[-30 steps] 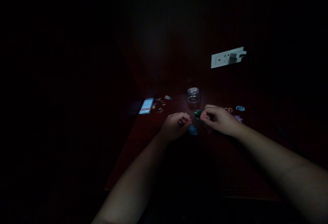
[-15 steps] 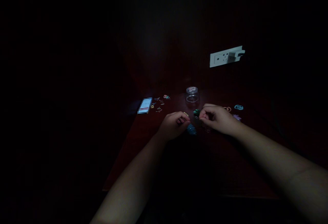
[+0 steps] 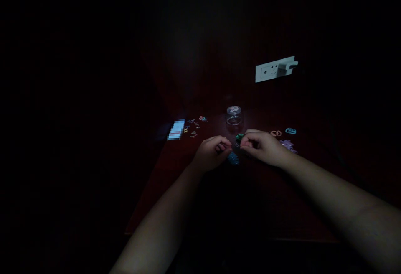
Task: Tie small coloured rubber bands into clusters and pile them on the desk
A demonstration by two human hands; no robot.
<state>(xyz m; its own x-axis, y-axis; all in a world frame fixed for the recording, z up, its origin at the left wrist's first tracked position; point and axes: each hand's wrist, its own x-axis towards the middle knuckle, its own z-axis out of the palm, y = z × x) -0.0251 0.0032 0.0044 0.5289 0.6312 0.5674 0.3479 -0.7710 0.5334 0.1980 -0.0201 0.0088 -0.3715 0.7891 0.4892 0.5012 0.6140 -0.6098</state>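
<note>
Over the dark red table, my left hand [image 3: 213,153] is closed in a pinch, and whatever its fingertips hold is too small to make out. My right hand [image 3: 261,146] faces it with a small gap between, also pinched, its fingertips beside a green item [image 3: 239,137]. A blue glittery item [image 3: 233,158] lies just below my left fingertips. Behind the hands stands a clear jar [image 3: 234,119] with a patterned lid. Purple pieces [image 3: 288,145] lie right of my right hand, near orange rings [image 3: 276,133] and light-blue rings [image 3: 290,130].
A lit phone-like screen [image 3: 176,129], blurred, lies at the table's left edge. Several small clips or bands [image 3: 193,133] are scattered beside it, with a pink and teal piece [image 3: 203,118] behind. A white wall socket [image 3: 275,70] holds a plug.
My right hand has moved slightly left, closer to my left hand, and more of the purple pieces shows. The yellow bit near my left fingertips is no longer visible.
</note>
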